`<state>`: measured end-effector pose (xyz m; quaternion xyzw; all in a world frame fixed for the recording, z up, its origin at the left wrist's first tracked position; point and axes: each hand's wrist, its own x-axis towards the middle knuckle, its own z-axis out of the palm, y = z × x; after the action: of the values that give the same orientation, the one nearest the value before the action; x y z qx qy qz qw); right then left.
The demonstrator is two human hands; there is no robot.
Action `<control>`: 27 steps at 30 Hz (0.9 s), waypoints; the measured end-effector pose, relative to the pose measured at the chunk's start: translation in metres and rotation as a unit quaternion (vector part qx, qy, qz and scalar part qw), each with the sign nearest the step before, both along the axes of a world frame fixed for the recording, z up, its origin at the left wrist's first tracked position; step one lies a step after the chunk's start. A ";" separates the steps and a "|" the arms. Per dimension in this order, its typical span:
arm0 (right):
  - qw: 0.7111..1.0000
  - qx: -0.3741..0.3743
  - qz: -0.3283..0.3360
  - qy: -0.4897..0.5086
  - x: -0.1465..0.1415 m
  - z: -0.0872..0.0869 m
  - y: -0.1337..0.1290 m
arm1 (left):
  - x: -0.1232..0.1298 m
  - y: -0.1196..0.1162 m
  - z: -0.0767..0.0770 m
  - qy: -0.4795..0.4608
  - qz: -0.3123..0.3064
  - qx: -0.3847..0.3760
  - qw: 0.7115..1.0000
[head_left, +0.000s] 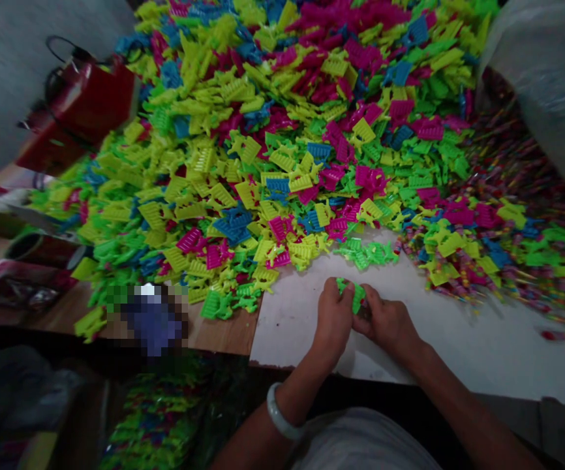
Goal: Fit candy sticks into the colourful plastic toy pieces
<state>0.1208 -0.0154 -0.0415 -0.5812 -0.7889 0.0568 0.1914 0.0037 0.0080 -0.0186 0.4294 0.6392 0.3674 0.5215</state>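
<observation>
My left hand (333,318) and my right hand (385,320) meet over a white board (458,339) at the table's front edge. Both pinch a small green plastic comb-shaped piece (355,295) between their fingers. A pale bangle (278,414) sits on my left wrist. Just beyond the hands lies a small cluster of green pieces (366,252). Behind it rises a huge heap of yellow, green, pink and blue plastic comb pieces (273,130) that covers most of the table.
A red machine (84,104) stands at the back left. A clear plastic bag (547,72) hangs at the upper right, over thin multicoloured sticks (512,196). A bag of assorted pieces (155,418) sits below the wooden table edge (218,333).
</observation>
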 end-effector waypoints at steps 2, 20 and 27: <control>1.000 -0.008 0.003 0.020 0.002 0.003 -0.001 | 0.002 0.000 0.002 -0.007 -0.027 0.008 1.000; 0.999 0.035 -0.025 -0.017 0.019 -0.005 0.052 | -0.060 0.047 0.001 0.513 -0.147 0.224 0.815; 0.987 0.002 0.071 0.147 0.007 0.016 0.059 | -0.053 0.057 0.011 0.481 -0.129 0.232 0.836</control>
<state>0.1282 0.0432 -0.0260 -0.5086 -0.7914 0.1536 0.3024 -0.0496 0.0646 -0.0071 0.7393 0.6440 0.1814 0.0764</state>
